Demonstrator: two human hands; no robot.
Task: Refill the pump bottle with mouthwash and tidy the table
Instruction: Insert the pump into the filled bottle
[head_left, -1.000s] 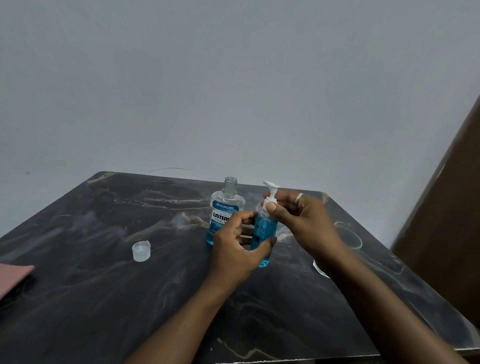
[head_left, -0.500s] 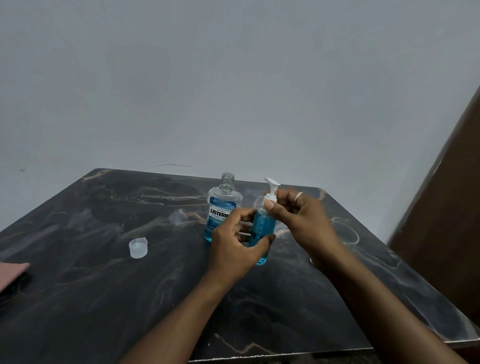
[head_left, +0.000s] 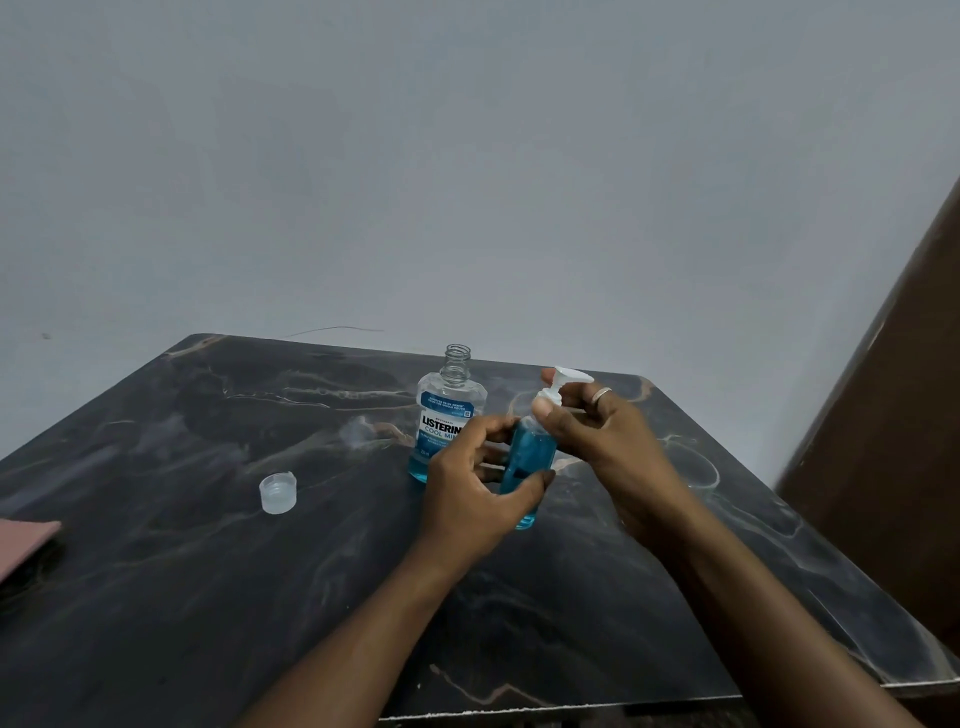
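A small pump bottle (head_left: 530, 457) full of blue liquid stands on the dark marble table (head_left: 208, 571). My left hand (head_left: 472, 488) wraps around its body. My right hand (head_left: 602, 431) pinches the white pump head (head_left: 558, 387) at the collar. Just behind and left stands the mouthwash bottle (head_left: 447, 415), uncapped, with only a little blue liquid at its bottom. Its clear cap (head_left: 278, 492) lies alone on the table to the left.
A pink flat object (head_left: 23, 543) pokes in at the table's left edge. A brown wooden panel (head_left: 893, 441) rises to the right of the table. A plain grey wall runs behind.
The pump nozzle has turned from pointing left to pointing right under my right fingers. Both hands stay on the bottle in the same spot.
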